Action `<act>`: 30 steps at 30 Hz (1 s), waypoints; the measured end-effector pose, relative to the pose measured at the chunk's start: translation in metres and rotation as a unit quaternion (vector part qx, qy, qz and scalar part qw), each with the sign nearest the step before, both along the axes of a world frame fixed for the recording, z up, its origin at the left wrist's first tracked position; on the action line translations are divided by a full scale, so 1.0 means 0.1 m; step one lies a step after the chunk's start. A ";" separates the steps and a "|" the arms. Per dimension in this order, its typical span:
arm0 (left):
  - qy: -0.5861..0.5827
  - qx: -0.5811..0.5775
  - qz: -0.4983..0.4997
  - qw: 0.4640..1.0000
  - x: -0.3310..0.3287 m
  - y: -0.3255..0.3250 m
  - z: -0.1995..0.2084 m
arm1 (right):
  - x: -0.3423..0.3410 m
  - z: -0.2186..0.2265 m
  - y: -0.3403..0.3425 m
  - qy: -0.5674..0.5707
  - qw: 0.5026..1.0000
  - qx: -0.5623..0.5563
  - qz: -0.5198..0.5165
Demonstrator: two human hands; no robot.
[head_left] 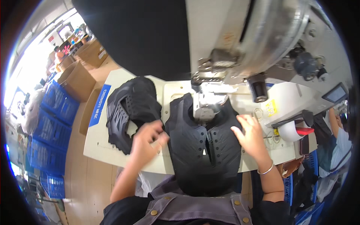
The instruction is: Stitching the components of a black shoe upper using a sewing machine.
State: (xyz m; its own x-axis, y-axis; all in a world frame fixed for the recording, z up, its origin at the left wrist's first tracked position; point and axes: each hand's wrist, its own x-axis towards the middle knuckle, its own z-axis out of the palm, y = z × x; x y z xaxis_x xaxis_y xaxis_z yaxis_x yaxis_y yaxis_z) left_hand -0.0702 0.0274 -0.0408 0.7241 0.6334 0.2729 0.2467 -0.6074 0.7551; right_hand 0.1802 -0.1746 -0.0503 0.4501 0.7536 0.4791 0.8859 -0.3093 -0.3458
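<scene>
A black shoe upper (191, 150) lies under the sewing machine head (206, 112), its rounded toe toward me and its two rows of eyelets facing up. Beside its left edge is my left hand (148, 142), blurred by motion, the bent fingers and thumb apart with nothing seen between them. My right hand (251, 135) is by the upper's right edge, fingers stretched and thumb spread. Whether its thumb touches the upper, I cannot tell. Further left, more black shoe uppers (131, 101) are piled on the white machine table (101, 142).
Blue crates (52, 123) are stacked on the left, with cardboard boxes (77, 80) behind them. On the right of the machine are a small screen (335, 93) and a white rounded part with a red piece (292, 131). Another person's arm (333, 122) shows at far right.
</scene>
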 end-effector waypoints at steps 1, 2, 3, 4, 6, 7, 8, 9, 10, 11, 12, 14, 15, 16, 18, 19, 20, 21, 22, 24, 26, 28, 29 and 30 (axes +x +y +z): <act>0.029 0.049 -0.006 0.998 0.03 -0.23 0.02 | -0.03 -0.01 0.02 -0.002 1.000 0.009 0.000; 0.057 0.097 -0.013 0.994 0.06 -0.40 0.02 | -0.05 -0.01 0.03 -0.006 1.000 0.016 -0.002; 0.054 0.077 0.005 0.996 0.08 -0.50 0.00 | -0.06 0.00 0.02 0.000 1.000 0.015 0.000; 0.052 0.055 0.024 0.997 0.07 -0.57 -0.02 | -0.07 0.00 0.03 0.010 1.000 0.029 0.004; 0.088 0.005 0.027 0.996 0.06 -0.54 -0.12 | -0.03 0.01 0.03 0.042 0.999 0.032 0.013; 0.068 -0.001 0.037 0.997 0.04 -0.51 -0.17 | 0.00 -0.01 0.05 0.038 0.999 0.035 0.007; 0.048 -0.008 0.046 0.998 0.05 -0.47 -0.21 | 0.04 -0.02 0.07 0.142 0.989 0.022 0.014; 0.040 -0.007 0.025 0.999 0.08 -0.41 -0.24 | 0.08 -0.01 0.08 0.246 0.969 0.009 0.022; 0.038 -0.005 0.020 0.999 0.10 -0.38 -0.22 | 0.08 0.04 0.10 0.244 0.970 0.012 0.018; 0.038 -0.045 0.030 0.998 0.14 -0.34 -0.20 | 0.08 0.09 0.12 0.272 0.962 -0.014 0.000; 0.038 -0.085 0.040 0.995 0.17 -0.32 -0.18 | 0.09 0.12 0.12 0.299 0.953 -0.040 -0.017; -0.002 -0.079 0.049 0.996 0.18 -0.29 -0.19 | 0.12 0.03 0.12 0.250 0.968 -0.009 0.004; -0.012 -0.119 0.048 0.992 0.16 -0.29 -0.19 | 0.11 -0.01 0.11 0.223 0.975 -0.004 0.008; -0.022 -0.160 0.050 0.986 0.15 -0.28 -0.20 | 0.11 -0.03 0.11 0.196 0.980 0.000 0.016; -0.056 -0.162 0.057 0.984 0.14 -0.31 -0.20 | 0.12 -0.04 0.12 0.210 0.978 -0.002 0.014; -0.048 -0.117 0.061 0.990 0.12 -0.32 -0.19 | 0.14 -0.09 0.11 0.203 0.979 0.009 0.019; -0.041 -0.071 0.066 0.994 0.11 -0.33 -0.17 | 0.15 -0.11 0.11 0.196 0.980 0.020 0.025; -0.059 -0.042 0.072 0.995 0.14 -0.35 -0.14 | 0.17 -0.10 0.11 0.196 0.980 0.011 0.020; -0.061 -0.042 0.074 0.994 0.15 -0.37 -0.13 | 0.16 -0.08 0.11 0.194 0.981 0.010 0.022; -0.032 0.134 0.069 0.988 0.16 -0.40 -0.13 | 0.14 -0.05 0.11 0.198 0.980 0.007 0.020; -0.034 0.164 0.083 0.982 0.18 -0.44 -0.09 | 0.08 0.01 0.11 0.214 0.977 0.014 0.009; -0.035 0.194 0.097 0.976 0.18 -0.45 -0.09 | 0.05 0.01 0.12 0.231 0.973 0.020 -0.003; -0.059 0.097 0.099 0.989 0.18 -0.44 -0.11 | 0.04 -0.03 0.11 0.258 0.964 0.067 -0.004; -0.084 0.000 0.099 0.992 0.18 -0.43 -0.15 | 0.03 -0.07 0.11 0.285 0.952 0.113 -0.006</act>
